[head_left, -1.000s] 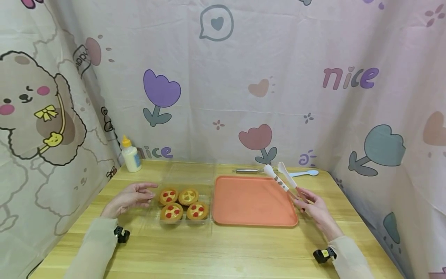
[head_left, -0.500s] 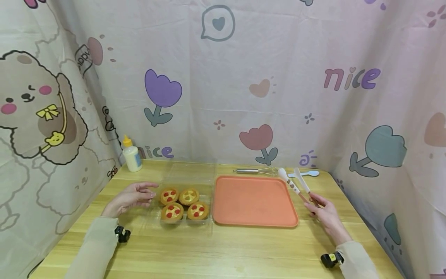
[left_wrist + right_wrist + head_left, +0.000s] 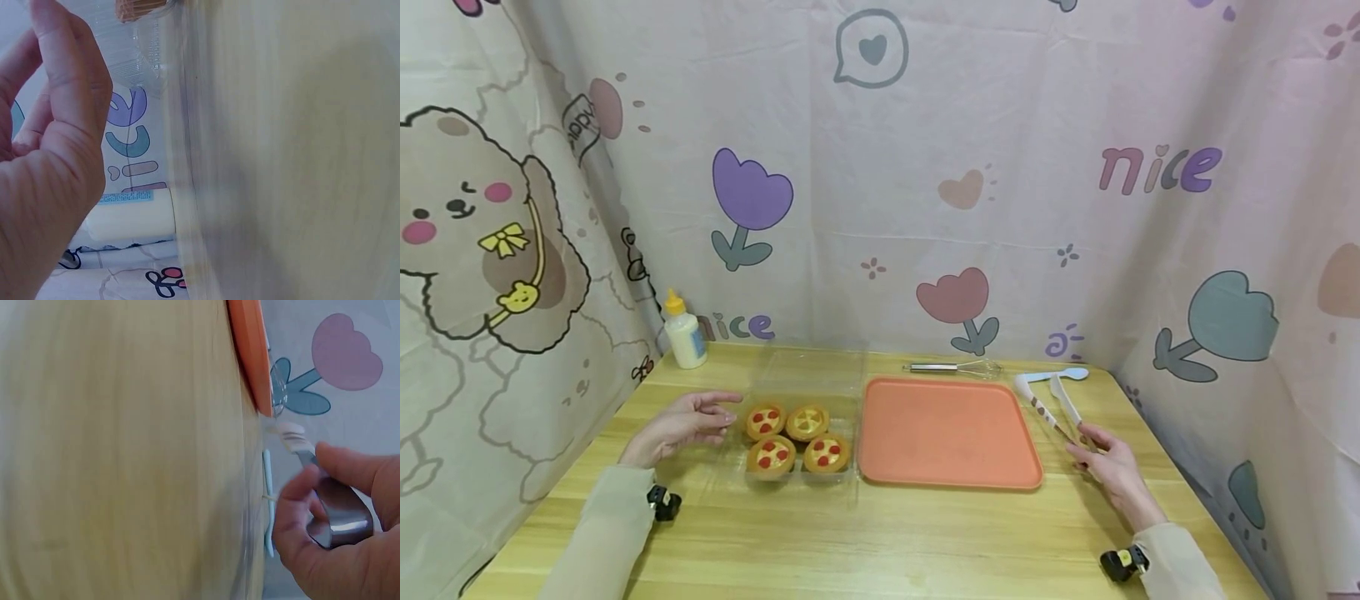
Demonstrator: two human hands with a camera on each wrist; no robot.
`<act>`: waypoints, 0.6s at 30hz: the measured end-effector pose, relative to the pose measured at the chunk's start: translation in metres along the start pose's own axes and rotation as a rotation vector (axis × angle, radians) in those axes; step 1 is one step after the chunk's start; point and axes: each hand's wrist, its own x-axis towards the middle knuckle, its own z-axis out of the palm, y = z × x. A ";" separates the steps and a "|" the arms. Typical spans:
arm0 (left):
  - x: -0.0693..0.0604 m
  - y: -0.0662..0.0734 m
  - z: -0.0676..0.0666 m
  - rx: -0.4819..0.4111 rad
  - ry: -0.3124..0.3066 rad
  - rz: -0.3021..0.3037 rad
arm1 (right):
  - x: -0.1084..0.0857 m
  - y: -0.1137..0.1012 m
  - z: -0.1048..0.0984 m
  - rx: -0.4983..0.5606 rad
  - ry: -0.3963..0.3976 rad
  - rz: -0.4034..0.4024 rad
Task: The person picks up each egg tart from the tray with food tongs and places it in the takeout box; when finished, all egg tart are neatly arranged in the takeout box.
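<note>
My right hand point(image 3: 1112, 471) holds a pair of tongs point(image 3: 340, 512) with metal handle and white tips, right of the orange tray point(image 3: 951, 433). Its thumb and fingers wrap the metal handle. In the head view the tips stand apart, near the blue spoon point(image 3: 1067, 374); nothing is between them. My left hand point(image 3: 681, 425) hovers at the left edge of a clear plastic container point(image 3: 808, 371), fingers loosely bent; I cannot tell whether they touch it. Inside the container sit several small tarts point(image 3: 771, 457), most with red dots on top.
A whisk point(image 3: 951, 367) lies behind the tray. At the back left of the wooden table point(image 3: 880, 542) stands a white bottle point(image 3: 685, 337) with a yellow nozzle. A patterned curtain point(image 3: 865, 167) hangs directly behind the table.
My right hand has moved right and slightly toward me with the tongs, away from the tray's far right corner. The left hand, tarts and container have stayed in place.
</note>
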 end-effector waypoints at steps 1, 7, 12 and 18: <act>0.000 0.000 0.000 0.000 0.000 0.000 | 0.000 0.000 -0.001 0.000 -0.011 -0.003; 0.001 -0.001 0.000 0.000 -0.002 0.012 | 0.003 0.005 -0.012 -0.007 -0.074 -0.001; 0.001 -0.001 -0.001 -0.014 -0.023 0.030 | 0.003 0.007 -0.019 -0.029 -0.180 -0.012; 0.001 -0.003 -0.001 -0.012 -0.016 0.024 | 0.001 0.009 -0.022 -0.085 -0.212 -0.047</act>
